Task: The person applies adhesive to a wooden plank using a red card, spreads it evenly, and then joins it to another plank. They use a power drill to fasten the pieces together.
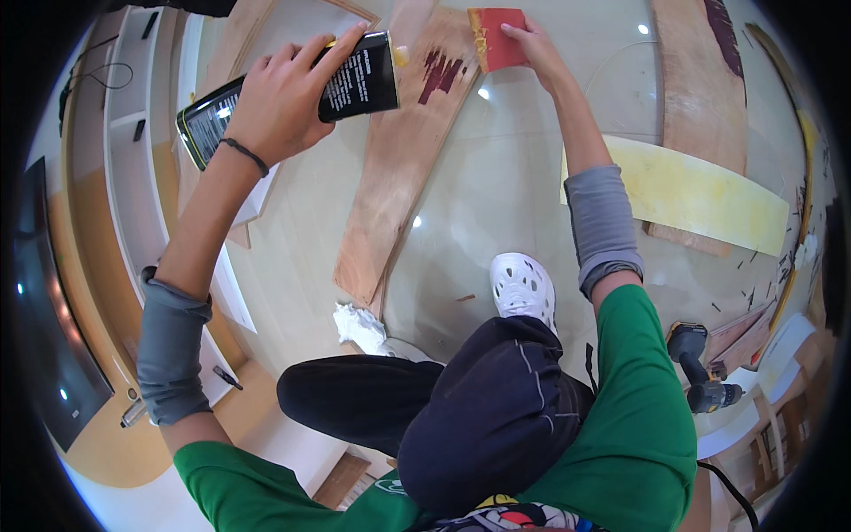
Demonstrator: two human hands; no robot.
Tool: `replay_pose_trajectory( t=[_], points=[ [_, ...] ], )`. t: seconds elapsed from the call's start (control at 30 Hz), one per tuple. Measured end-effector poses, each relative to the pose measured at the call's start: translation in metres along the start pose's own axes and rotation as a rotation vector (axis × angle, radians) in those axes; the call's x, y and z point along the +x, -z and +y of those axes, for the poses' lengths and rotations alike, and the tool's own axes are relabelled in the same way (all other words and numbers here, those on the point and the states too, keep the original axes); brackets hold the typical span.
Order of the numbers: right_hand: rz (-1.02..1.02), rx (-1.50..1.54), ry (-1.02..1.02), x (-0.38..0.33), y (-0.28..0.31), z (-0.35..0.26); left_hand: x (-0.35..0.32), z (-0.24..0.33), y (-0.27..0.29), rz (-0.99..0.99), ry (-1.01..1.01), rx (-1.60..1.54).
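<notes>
Both hands are up over the long plywood plank (399, 168), which lies flat on the pale glossy floor (505, 195) so its face is open to me. My left hand (284, 97) is wrapped around a black tin can (292, 97), fingers curled over the top side and closed firm on it; I have it tipped on its side, spout end toward the far end of the plank where dark red streaks (441, 73) already show. My right hand (532, 49) pinches a red card (496, 37) at its right edge, thumb and fingers closed on it, its lower edge resting at the plank's far end beside those streaks (it looks held like a spreader). A white rag (359, 326) sits at the plank's near end, by my white shoe (523, 284)
</notes>
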State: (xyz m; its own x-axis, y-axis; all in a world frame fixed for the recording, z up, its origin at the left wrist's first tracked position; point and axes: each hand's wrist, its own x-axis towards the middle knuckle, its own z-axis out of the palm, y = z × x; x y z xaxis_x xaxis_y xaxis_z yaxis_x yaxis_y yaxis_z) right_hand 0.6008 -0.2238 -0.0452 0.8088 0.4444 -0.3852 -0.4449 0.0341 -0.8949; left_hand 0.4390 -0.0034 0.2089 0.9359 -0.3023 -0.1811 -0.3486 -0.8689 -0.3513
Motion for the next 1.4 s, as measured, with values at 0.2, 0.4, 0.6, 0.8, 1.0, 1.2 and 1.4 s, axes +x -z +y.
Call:
replay_pose_trajectory(
  t=[0.2, 0.4, 0.6, 0.8, 1.0, 1.2, 1.4],
  points=[
    [-0.113, 0.101, 0.077, 0.003, 0.004, 0.018, -0.009, 0.014, 0.022, -0.030, 0.035, -0.126],
    [-0.107, -0.070, 0.001, -0.011, -0.009, 0.017, -0.032, 0.012, 0.019, -0.039, 0.040, -0.087],
    [-0.127, -0.121, -0.031, -0.028, -0.005, 0.018, -0.034, 0.010, 0.022, -0.046, 0.029, -0.081],
    [-0.103, -0.060, -0.003, -0.046, -0.015, 0.020, -0.025, 0.013, 0.021, -0.020, -0.038, 0.012],
    [0.106, 0.145, 0.051, -0.062, -0.005, 0.022, -0.007, 0.016, 0.027, -0.047, -0.075, 0.109],
    [0.133, 0.134, 0.048, -0.069, 0.006, 0.022, 0.001, 0.019, 0.034, -0.067, -0.075, 0.139],
    [0.130, 0.078, 0.161, -0.066, 0.005, 0.019, 0.006, 0.007, 0.001, -0.004, -0.092, 0.184]
  ],
)
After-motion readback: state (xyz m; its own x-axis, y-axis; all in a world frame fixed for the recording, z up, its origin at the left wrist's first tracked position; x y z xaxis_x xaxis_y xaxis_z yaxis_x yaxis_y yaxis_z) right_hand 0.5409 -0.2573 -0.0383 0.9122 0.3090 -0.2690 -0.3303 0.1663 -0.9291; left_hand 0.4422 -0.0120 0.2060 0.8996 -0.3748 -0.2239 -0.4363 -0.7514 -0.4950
